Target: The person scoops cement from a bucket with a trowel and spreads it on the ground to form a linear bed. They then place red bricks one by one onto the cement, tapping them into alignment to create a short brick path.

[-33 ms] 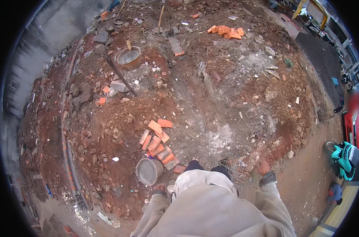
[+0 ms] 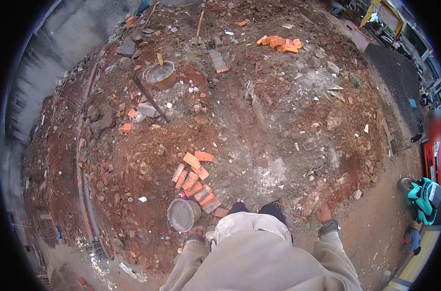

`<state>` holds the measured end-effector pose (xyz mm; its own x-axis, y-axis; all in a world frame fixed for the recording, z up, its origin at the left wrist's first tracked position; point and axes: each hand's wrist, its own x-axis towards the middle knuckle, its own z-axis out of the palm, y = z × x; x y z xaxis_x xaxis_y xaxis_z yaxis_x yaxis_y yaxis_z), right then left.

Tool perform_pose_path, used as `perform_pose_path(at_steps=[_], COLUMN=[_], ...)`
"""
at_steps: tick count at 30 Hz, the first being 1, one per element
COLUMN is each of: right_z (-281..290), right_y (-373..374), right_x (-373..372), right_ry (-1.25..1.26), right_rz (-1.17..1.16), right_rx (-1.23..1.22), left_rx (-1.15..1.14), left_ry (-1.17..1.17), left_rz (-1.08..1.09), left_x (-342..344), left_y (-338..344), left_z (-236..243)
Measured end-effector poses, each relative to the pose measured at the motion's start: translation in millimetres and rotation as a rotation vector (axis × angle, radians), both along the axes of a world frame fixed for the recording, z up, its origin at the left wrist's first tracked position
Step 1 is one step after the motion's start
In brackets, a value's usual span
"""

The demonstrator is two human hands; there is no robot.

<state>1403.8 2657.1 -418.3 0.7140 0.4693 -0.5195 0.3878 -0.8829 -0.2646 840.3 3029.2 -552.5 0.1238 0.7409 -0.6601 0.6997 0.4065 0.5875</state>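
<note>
My left hand (image 2: 196,231) hangs low by my side, close to the near rim of a bucket of grey mortar (image 2: 182,216). Its fingers are too small and too tucked in to read, and contact with the bucket cannot be made out. Beside the bucket lies a loose heap of orange bricks (image 2: 192,179), some smeared with grey. My right hand (image 2: 323,214) hangs away from my body over the dirt on the right, fingers loosely apart, with nothing visible in it.
A second mortar bucket (image 2: 161,75) stands farther off at the left, near a slanting dark bar (image 2: 150,97). More orange bricks (image 2: 280,43) lie at the far right. Rubble covers the uneven ground. A teal motorbike (image 2: 425,200) and a crouching person (image 2: 412,240) are at the right edge.
The view has shifted slightly, so the bricks and near bucket sit a little lower in it. Both hands keep nearly the same pose, and the bucket stays beside the bricks.
</note>
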Motion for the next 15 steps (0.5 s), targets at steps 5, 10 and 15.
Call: perform_pose_path(at_steps=[5, 10, 15], right_z=[-11, -93, -239], right_y=[-24, -18, 93], right_x=[-32, -1, 159], right_ry=[0.212, 0.453, 0.509], right_rz=[0.358, 0.040, -0.155], right_rx=[-0.569, -0.192, 0.244], left_rx=[0.136, 0.110, 0.129], left_ry=[-0.003, 0.062, -0.083], left_rz=[-0.128, -0.065, 0.097], left_x=[62, 171, 265], left_y=[79, 142, 206], left_z=[16, -19, -138])
